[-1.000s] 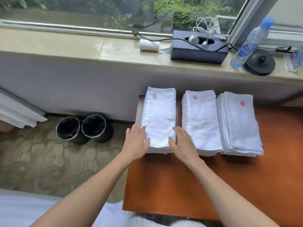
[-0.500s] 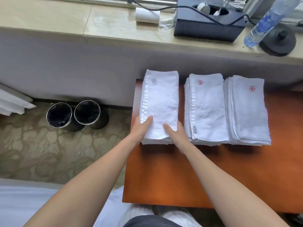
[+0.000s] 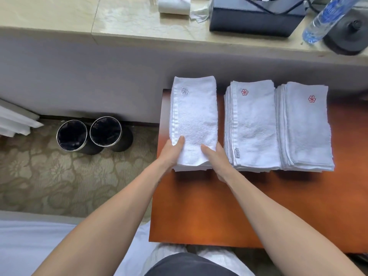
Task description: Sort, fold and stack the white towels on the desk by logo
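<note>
A moment ago both hands lay flat on the grey-flower pile (image 3: 194, 116). Now the left hand (image 3: 171, 154) pinches its near left corner, thumb on top, and the right hand (image 3: 217, 158) pinches its near right corner. The pile sits on the desk (image 3: 219, 206), mid-frame, reaching away from both hands. I think the sorting is nearly done.

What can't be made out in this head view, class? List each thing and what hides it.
Head view:
- Left hand and right hand fingers: mostly hidden by the grey-logo stack; only thumbs show.
- Logos lower in each stack: covered from above.
- Water bottle cap: cut by top edge.
- Middle stack tag print: too small.
</note>
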{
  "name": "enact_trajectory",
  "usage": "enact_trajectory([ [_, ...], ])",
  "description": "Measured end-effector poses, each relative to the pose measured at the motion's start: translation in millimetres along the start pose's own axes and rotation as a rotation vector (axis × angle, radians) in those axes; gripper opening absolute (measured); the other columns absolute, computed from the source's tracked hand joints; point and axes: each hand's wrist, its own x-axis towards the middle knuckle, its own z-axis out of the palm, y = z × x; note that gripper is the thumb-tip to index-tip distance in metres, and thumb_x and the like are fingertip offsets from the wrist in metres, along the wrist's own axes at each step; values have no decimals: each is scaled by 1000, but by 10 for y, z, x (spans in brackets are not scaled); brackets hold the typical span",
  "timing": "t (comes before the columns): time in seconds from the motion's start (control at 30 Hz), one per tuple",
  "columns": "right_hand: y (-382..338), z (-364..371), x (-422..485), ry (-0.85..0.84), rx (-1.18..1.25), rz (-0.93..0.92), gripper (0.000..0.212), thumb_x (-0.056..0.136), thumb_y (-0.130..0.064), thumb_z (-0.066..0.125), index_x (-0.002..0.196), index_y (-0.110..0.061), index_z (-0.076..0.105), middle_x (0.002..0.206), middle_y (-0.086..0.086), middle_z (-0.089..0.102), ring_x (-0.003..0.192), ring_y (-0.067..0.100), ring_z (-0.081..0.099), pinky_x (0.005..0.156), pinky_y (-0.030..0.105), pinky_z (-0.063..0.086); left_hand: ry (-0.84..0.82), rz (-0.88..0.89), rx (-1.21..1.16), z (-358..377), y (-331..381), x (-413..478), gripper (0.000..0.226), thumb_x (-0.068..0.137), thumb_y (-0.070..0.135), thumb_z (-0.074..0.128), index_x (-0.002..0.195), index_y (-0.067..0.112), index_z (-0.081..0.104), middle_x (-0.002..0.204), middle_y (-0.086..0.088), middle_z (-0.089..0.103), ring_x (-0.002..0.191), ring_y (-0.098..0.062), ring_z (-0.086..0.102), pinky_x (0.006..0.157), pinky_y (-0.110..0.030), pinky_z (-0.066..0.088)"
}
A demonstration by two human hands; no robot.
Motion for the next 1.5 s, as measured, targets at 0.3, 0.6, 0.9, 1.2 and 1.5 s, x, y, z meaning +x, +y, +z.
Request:
enact_trajectory([
  [0.3, -175, 8, 2, -13, -48, 16, 29, 90, -8, 60, 113, -26, 65, 107, -10, 77, 104, 12, 73, 88, 28, 60, -131, 54, 19, -215, 111, 74, 31, 101, 39, 64, 123, 18, 66, 116, 2, 77, 102, -12, 75, 89, -29, 57],
  [0.6, -627, 63, 459, -100, 90, -113, 37, 98, -38, 72, 130, -21, 66, 122, 0, 75, 113, 19, 73, 101, 46, 57, -80, 64, -111, -144, 728, 448, 16, 101, 41, 64, 94, 31, 53, 69, 30, 70, 65, 14, 67, 48, -7, 48],
  [0.9, -895, 100, 1042, 31, 16, -179, 52, 89, -54, 75, 133, -31, 61, 122, -10, 74, 111, 11, 72, 102, 44, 56, 55, 106, -116, -90, 946, 877, 43, 93, 53, 66, 124, 27, 53, 119, 4, 71, 104, -17, 72, 92, -41, 60],
  [1.2, -837, 52, 981, 26, -37, -147, 53, 93, -58, 68, 138, -33, 56, 124, -17, 71, 113, 3, 68, 104, 40, 54, 31, 210, 108, -200, 1236, 1105, 64, 94, 49, 66, 145, 18, 44, 141, -1, 59, 124, -18, 62, 105, -43, 51],
  [1.5, -47, 208, -132, 287, -164, 4, 51, 89, -60, 71, 127, -29, 55, 116, -20, 66, 108, 3, 63, 93, 27, 49, 246, 849, 1297, -59, 1729, 1247, 58, 92, 18, 50, 149, 10, 42, 153, -21, 38, 145, -43, 28, 122, -52, 16],
])
